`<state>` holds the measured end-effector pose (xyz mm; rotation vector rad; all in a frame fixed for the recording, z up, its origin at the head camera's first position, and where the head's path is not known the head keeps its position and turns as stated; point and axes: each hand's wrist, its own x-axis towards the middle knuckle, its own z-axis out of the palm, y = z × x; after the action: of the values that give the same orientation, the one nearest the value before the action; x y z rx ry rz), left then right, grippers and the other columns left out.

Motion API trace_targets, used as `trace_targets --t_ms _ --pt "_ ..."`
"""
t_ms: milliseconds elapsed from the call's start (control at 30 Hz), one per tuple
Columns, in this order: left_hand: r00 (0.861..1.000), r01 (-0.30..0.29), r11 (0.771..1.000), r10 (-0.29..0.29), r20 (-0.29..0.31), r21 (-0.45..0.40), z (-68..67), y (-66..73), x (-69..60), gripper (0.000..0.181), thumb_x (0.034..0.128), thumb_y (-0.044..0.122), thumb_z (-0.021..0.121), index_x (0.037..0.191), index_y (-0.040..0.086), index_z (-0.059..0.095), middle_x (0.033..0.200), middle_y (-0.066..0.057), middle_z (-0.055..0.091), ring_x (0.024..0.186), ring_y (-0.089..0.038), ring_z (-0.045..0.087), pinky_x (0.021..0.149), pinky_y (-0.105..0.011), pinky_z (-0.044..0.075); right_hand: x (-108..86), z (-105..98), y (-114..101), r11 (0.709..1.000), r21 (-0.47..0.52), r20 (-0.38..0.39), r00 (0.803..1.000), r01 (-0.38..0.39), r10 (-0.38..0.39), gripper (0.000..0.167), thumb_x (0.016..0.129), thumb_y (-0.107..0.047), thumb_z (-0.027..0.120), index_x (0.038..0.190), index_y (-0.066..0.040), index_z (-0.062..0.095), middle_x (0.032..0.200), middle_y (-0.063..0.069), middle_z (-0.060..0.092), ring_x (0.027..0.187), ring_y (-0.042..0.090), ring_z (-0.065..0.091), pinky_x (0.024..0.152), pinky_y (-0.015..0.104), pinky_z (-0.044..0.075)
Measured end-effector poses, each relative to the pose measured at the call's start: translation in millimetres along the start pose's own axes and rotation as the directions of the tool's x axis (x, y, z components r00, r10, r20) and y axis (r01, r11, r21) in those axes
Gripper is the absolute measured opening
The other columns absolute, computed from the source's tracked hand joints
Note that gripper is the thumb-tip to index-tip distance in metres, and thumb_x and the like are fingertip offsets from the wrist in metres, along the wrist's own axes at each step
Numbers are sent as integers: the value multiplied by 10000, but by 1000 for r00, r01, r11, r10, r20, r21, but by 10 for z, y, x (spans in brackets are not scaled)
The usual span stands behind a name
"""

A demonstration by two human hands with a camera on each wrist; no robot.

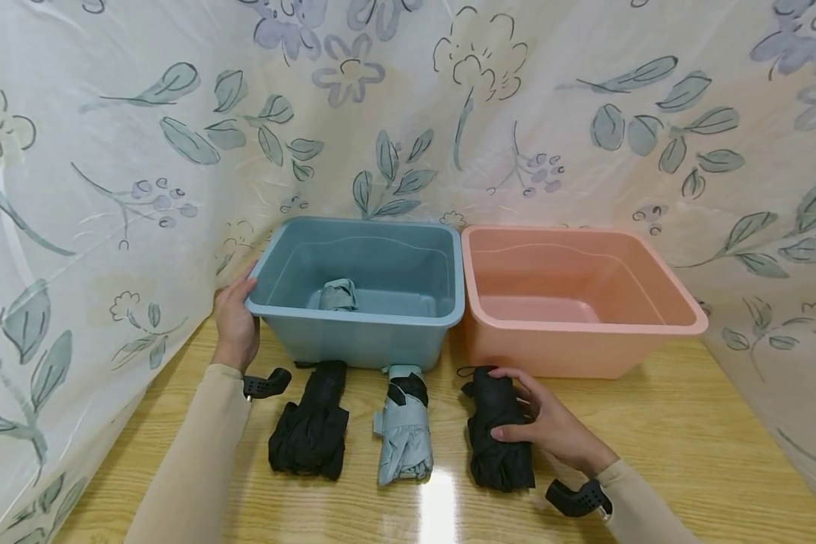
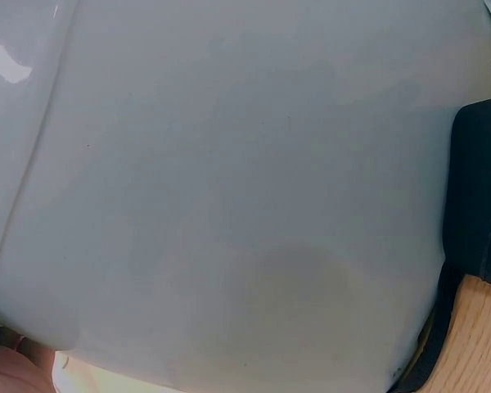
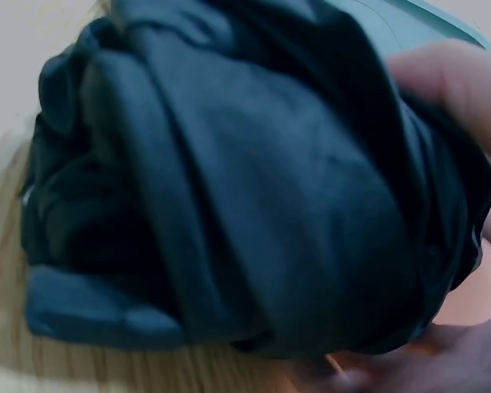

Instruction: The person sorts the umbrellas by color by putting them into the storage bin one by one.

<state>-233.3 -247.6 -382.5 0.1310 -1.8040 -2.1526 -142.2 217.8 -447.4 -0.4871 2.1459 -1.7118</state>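
Observation:
My left hand (image 1: 236,321) holds the left front corner of the blue plastic bin (image 1: 353,340), its fingers at the rim. That bin's wall (image 2: 229,180) fills most of the left wrist view. Inside lies a small grey-green folded umbrella (image 1: 338,295), partly hidden by the front rim. My right hand (image 1: 551,427) grips the rightmost black folded umbrella (image 1: 496,446), thumb on the near side and fingers across its upper part. Close up in the right wrist view, the black fabric (image 3: 262,188) is bunched and slightly blurred.
A pink bin (image 1: 551,351) stands right of the blue one. Before the blue bin lie another black folded umbrella (image 1: 313,423) and a light grey-blue one (image 1: 406,434), both on the wooden table (image 1: 707,453). Floral sheeting (image 1: 408,113) hangs behind and at the sides.

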Motion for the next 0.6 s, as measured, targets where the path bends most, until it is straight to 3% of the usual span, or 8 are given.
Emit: trace_targets --t_ms 133,433,600 --pt "1000 -4 1000 4 -2 -18 -3 2 -2 462 1090 110 312 1533 35 419 1612 -89 363 1483 -188 305 1215 -348 206 -5 16 -4 999 15 22 999 36 -37 738 874 -57 789 1503 -138 412 1542 173 335 1262 449 469 916 465 526" --pt "1000 -2 1000 2 -2 12 6 10 -2 469 1087 117 315 1538 32 410 1610 -95 366 1483 -199 312 1212 -353 224 -16 78 -1 997 70 22 1000 17 -19 771 867 -45 795 1527 -136 408 1520 219 356 1184 381 583 889 436 564" --pt "1000 1 1000 -1 0 13 6 13 -8 472 1085 118 315 1540 38 410 1610 -91 367 1481 -200 319 1208 -337 232 -42 88 -66 997 71 14 1000 9 -10 793 852 -40 806 1529 -157 410 1455 220 441 1157 363 606 898 436 560"
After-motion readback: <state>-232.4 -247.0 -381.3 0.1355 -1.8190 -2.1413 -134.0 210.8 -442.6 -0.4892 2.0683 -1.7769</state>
